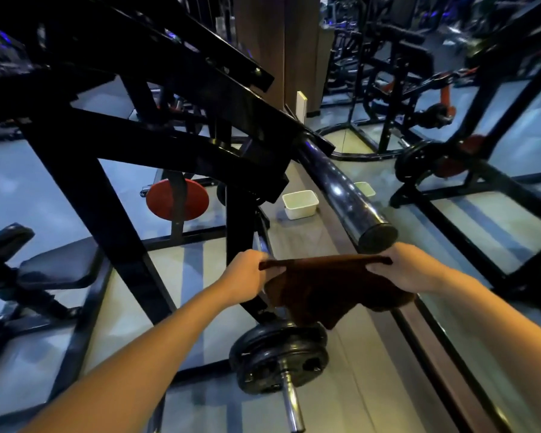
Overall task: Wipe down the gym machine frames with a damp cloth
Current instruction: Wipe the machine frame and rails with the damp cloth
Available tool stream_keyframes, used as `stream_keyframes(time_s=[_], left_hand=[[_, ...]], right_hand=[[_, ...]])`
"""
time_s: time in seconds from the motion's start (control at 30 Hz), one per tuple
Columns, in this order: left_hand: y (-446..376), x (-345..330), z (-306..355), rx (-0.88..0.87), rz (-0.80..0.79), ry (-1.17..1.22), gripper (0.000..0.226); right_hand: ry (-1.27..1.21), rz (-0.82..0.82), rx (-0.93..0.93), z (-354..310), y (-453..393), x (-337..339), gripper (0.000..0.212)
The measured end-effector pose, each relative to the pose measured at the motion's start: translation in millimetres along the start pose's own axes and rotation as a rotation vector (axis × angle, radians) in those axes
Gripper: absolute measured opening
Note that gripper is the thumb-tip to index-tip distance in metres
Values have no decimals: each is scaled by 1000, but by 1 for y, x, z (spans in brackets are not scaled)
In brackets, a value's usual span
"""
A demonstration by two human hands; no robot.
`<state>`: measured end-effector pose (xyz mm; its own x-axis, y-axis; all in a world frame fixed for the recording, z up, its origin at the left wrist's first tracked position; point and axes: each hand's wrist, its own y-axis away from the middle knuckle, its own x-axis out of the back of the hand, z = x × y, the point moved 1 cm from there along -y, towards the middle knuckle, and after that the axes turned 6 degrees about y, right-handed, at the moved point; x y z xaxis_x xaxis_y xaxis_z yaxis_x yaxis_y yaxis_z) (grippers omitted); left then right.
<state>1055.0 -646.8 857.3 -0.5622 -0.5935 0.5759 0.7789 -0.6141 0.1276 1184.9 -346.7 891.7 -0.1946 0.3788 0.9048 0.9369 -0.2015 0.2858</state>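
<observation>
Both hands — left hand and right hand — pinch the brown cloth taut just below the chrome bar end; best drape it over, then wipe lengthwise.

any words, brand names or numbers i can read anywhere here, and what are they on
None can be read.
Black weight plate: any raised marking on its face is too dark and blurred to read.
Red plate: plain face, no text shows.
White tub: no label shows.
Black machine frame: no sticker or brand shows.
Brown cloth, held by the left hand and the right hand: no tag shows.
</observation>
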Motion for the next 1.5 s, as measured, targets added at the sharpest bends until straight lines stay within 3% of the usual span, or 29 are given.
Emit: stream_keyframes(time_s=[0.13, 0.37, 0.43, 0.57, 0.7, 0.83, 1.2, 1.3, 1.4, 1.5], left_hand=[[-21, -20, 15, 21, -11, 107, 20], [-69, -74, 55, 113, 80, 246, 46], [-95, -97, 61, 164, 157, 268, 43], [-153, -144, 78, 198, 280, 312, 10], [-200, -181, 100, 319, 429, 480, 13], [-240, -203, 118, 368, 530, 500, 29], [-387, -191, 107, 372, 667, 535, 21], [-440, -167, 91, 343, 689, 454, 16], [-492, -143, 74, 294, 653, 409, 26], [-544, -123, 57, 355, 665, 446, 40]], right_hand=[[-149, 212, -92, 26, 2, 13, 18], [-238, 276, -65, 99, -53, 44, 17], [-233, 262, -38, 131, -77, 56, 12], [-299, 128, 26, 186, -118, 83, 12], [-423, -51, 6, 227, -147, 106, 18], [-545, -16, 0, 251, -174, 122, 26], [-607, 147, -76, 269, -326, 138, 24], [-577, 83, -64, 260, -382, 159, 19], [-645, -64, -87, 247, -437, 178, 15], [-713, -136, -136, 235, -489, 188, 24]])
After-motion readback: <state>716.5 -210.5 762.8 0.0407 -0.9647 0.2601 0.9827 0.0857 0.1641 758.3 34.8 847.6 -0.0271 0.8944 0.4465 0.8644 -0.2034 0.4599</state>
